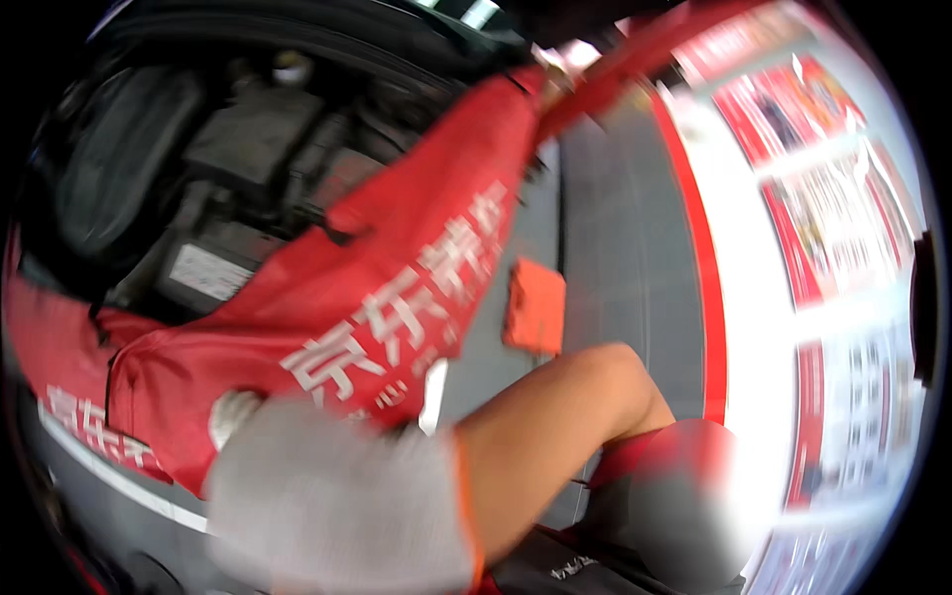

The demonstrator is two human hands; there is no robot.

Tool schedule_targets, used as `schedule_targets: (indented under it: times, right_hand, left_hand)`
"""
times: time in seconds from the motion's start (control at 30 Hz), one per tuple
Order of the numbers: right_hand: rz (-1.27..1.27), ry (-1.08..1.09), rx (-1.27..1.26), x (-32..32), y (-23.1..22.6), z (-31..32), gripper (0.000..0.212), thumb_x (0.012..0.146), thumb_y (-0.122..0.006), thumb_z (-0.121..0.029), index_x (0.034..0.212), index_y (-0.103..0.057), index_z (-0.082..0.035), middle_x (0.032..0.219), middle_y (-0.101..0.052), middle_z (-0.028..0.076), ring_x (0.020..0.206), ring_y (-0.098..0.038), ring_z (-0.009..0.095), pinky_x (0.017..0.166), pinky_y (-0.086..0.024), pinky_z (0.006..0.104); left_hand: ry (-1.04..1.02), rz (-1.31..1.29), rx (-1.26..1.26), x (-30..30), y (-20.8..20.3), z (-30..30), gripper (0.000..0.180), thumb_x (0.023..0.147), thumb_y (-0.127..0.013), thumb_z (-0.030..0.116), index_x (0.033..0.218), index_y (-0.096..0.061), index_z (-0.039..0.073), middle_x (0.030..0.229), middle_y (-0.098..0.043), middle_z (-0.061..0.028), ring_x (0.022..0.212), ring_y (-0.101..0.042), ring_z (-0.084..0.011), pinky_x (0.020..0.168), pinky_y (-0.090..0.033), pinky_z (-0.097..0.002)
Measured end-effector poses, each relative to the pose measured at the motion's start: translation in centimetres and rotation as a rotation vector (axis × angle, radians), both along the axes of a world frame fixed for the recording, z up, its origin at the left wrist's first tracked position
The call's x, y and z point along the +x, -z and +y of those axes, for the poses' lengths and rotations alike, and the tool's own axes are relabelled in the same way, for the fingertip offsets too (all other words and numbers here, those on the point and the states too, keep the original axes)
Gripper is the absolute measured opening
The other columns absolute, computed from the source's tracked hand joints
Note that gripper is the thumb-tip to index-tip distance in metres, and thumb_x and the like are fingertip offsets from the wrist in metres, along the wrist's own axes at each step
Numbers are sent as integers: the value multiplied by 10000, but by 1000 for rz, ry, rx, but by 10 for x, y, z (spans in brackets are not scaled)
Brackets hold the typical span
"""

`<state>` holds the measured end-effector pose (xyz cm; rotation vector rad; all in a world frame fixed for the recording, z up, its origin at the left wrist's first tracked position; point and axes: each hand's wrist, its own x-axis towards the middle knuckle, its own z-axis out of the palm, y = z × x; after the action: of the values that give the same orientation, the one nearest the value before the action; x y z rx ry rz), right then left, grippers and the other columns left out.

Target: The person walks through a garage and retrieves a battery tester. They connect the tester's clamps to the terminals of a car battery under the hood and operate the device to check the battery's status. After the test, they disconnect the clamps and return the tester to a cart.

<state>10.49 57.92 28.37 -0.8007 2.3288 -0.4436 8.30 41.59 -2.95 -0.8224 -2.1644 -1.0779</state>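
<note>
A pale grey glove with an orange cuff edge covers my right hand point(337, 496), which is large, blurred and close in front of me. The bare forearm runs up to a bent elbow, and a red and grey sleeve point(659, 451) shows at the right. The fingers cannot be made out, nor whether they hold anything. Behind the glove, a red cover point(426, 238) with white lettering drapes over the front edge of a car. A small off-white patch point(233, 416) shows beside the glove; I cannot tell what it is. My left hand is not distinguishable.
The open engine bay point(248, 139) is at the upper left, with a dark labelled block point(213, 268) near its front. An orange-red case point(535, 305) lies on the grey floor point(635, 228). A red stripe point(706, 297) borders a white surface with posters point(843, 228) at the right.
</note>
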Motion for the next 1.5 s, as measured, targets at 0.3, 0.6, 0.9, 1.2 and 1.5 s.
schedule_targets:
  times: [0.3,0.6,0.9,1.2,1.5]
  right_hand:
    - [423,569,485,-155,91,210,402,877,-528,-353,971,-602,31,929,-670,290,895,-658,440,786,-530,517]
    - [644,798,500,-378,179,258,420,923,-558,-376,1186,-620,-55,1126,-686,197,1078,-652,359,915,-520,467]
    - [706,855,620,-473,260,267,555,935,-497,-465,1143,-612,36,1071,-698,233,1000,-688,355,846,-538,473]
    - [856,542,698,-481,271,293,574,989,-349,-453,978,-647,38,861,-699,263,832,-703,400,763,-556,514]
    - [831,135,727,-488,259,301,443,983,-427,-386,878,-615,1,765,-684,216,729,-686,368,693,-547,491]
  left_hand:
    - [403,-327,74,49,-96,190,211,707,-713,99,904,-641,90,982,-653,-75,1011,-624,-266,913,-486,-452]
    - [891,-116,-308,8,-64,337,159,800,-592,220,789,-667,80,781,-661,-60,821,-652,-234,802,-527,-386]
    - [881,-264,-250,-4,-42,323,218,881,-502,190,893,-694,87,963,-646,-101,1004,-596,-254,962,-448,-395]
    - [1163,-486,-200,2,-34,343,207,899,-506,177,1002,-646,65,988,-628,-64,1011,-593,-217,962,-444,-354]
    - [1173,-509,-93,7,-23,346,211,921,-501,197,1010,-648,74,990,-629,-71,996,-605,-238,923,-470,-375]
